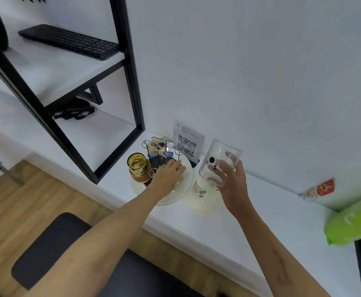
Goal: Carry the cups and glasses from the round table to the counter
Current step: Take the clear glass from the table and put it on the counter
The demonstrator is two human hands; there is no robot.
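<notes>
Over the white counter (228, 221), the right hand (233, 181) has its fingers (218, 174) wrapped around a clear glass (220, 163), thumb showing through the far wall, and holds it tilted, raised off the surface above a pale cup with green leaf marks (203, 196) that stands mouth-down just beside the round plate (186, 185). The left hand (168, 172) lies palm down on that plate, its fingers curled over a small glass (180, 177) at the foot of a wire cup rack (160, 151); how firmly they close on it I cannot tell, since the hand hides most of it. Just left of that hand sits an amber glass cup (137, 166), touching or nearly touching the rack, and behind the rack a QR-code card (187, 142) stands against the wall. Farther left, a black-framed shelf unit (119, 86) carries a keyboard (70, 40); to the far right a green bag (353, 221) rests on the counter near a small red-and-white packet (319, 189). The task's glasses thus look to be at the counter, being set down. My worry is the crowding: lowered as it hangs, the clear glass could strike the inverted cup beneath, and a tilted base might skid on the smooth top. The left hand, drawing back, could snag the thin wire loops or nudge the amber cup off the plate's rim.
</notes>
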